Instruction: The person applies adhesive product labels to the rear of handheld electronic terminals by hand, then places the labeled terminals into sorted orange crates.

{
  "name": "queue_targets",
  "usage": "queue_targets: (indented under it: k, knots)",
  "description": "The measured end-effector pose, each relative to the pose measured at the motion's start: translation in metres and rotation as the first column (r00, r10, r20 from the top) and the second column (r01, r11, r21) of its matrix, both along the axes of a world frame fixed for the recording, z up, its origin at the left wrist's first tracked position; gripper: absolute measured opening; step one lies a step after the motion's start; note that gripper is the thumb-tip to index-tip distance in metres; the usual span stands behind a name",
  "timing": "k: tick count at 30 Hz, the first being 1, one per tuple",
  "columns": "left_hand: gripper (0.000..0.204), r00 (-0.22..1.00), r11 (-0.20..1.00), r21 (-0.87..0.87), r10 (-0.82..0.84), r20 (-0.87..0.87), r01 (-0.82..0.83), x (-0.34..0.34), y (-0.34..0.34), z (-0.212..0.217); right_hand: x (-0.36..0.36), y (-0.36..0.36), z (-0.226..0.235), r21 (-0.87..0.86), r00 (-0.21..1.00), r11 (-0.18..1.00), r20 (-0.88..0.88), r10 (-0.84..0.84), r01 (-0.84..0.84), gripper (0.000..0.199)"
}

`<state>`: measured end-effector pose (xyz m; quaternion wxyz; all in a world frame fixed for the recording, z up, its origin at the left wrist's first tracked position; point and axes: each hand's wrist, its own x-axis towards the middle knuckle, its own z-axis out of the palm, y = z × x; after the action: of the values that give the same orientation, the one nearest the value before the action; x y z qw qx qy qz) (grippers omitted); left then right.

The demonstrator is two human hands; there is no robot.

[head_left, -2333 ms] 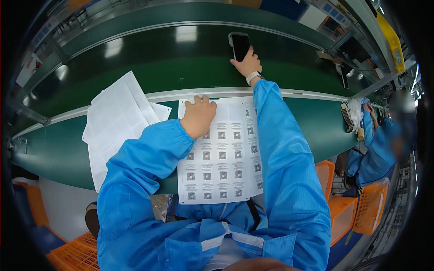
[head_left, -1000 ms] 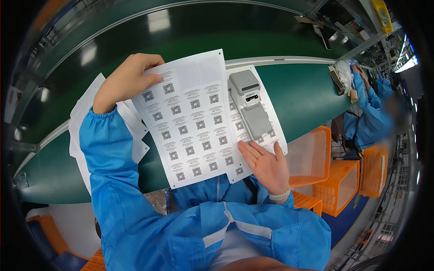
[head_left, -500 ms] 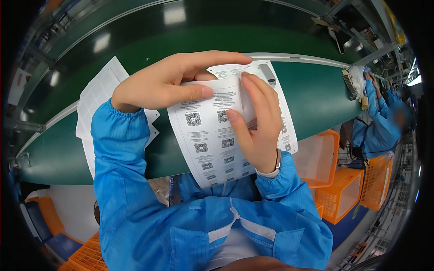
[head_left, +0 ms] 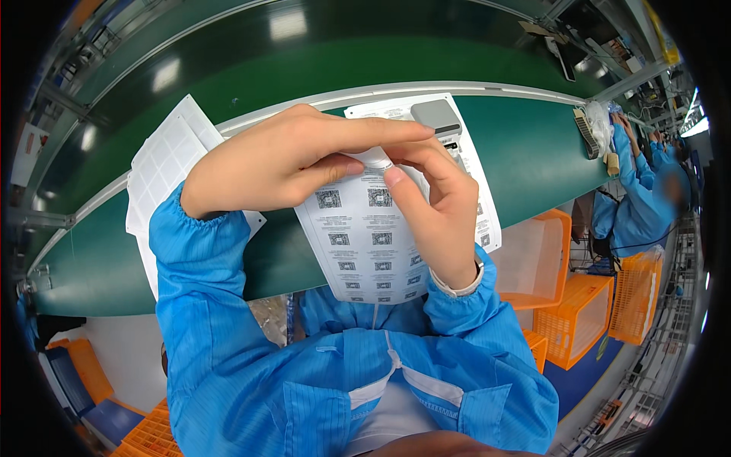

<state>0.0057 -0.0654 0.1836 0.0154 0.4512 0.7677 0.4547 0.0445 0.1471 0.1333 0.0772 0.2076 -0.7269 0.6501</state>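
A white sheet of printed labels (head_left: 354,247), with rows of square codes, hangs from my hands over the bench's near edge. My left hand (head_left: 278,156) is closed on its top part, thumb on the printed face and index finger stretched across above. My right hand (head_left: 442,202) pinches the top edge beside the left thumb, where a small white piece (head_left: 373,158) curls up. My fingers partly hide the pinch. Behind lies another printed label sheet (head_left: 487,206) on the bench. A grey box-shaped device (head_left: 435,116) rests on its far end.
The green bench (head_left: 533,152) runs across, with a pale rail (head_left: 510,93) behind it. Several white sheets (head_left: 164,152) lie fanned out left. Orange crates (head_left: 575,316) stand on the right below the bench. A co-worker in blue (head_left: 640,217) is farther right.
My right hand has moved from lying over the sheet to pinching its top edge, and that edge now curls up. The sheet has shifted, uncovering the grey device.
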Motion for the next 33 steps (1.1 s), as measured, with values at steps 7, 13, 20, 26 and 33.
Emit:
queue_targets:
  k: [7,13,20,26,33]
  knots:
    - [0.069,0.998,0.996,-0.057,0.069,-0.011,-0.069,0.011,0.006,0.008,0.004,-0.001,0.000,-0.184,0.994,0.983,0.100,0.044,-0.025,0.023]
    - [0.074,0.972,0.973,-0.161,0.190,0.138,-0.167,0.020,0.010,0.016,0.011,0.004,0.002,-0.168,0.987,0.985,0.145,0.068,-0.043,0.023]
    - [0.070,0.996,0.994,-0.051,0.091,-0.020,-0.092,0.010,0.012,0.000,0.006,0.010,0.004,-0.257,0.927,0.963,0.334,0.171,-0.085,0.024]
    - [0.067,0.996,0.993,-0.072,0.091,0.006,-0.090,0.005,0.014,-0.004,0.004,0.009,-0.003,-0.297,0.937,0.954,0.324,0.133,-0.032,0.022]
    - [0.062,0.990,0.981,-0.168,0.109,0.087,-0.094,0.006,0.016,-0.001,-0.006,0.023,-0.004,-0.322,0.876,0.943,0.426,0.224,-0.085,0.020]
